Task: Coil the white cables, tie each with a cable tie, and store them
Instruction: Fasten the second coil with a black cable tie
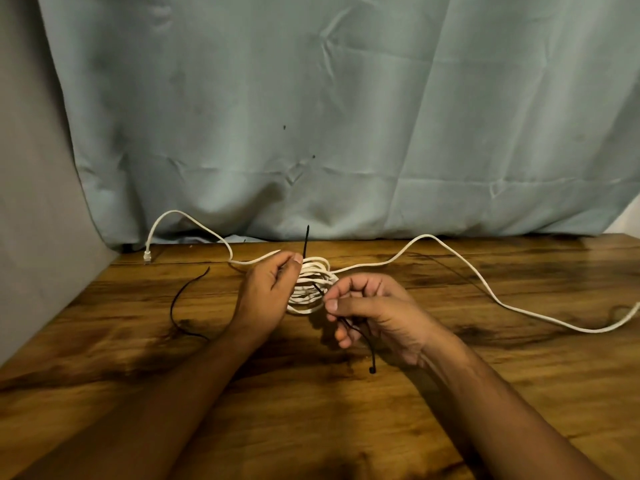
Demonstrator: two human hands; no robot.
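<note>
While left fingers [289,268] grip coil [311,287], right fingers [349,304] pinch cable tie [372,370], at table [485,393] centre.

1. The left hand [266,292] grips a coiled white cable [311,285] just above the counter [450,393].
2. A black cable tie [305,242] sticks up beside the left thumb.
3. The right hand [374,313] pinches the tie's lower part in its fingers [341,303]; the tie's head hangs below.
4. The cable's loose ends trail left to a plug [148,258] and right across the counter.
5. Spare ties [172,308] lie to the left.
</note>
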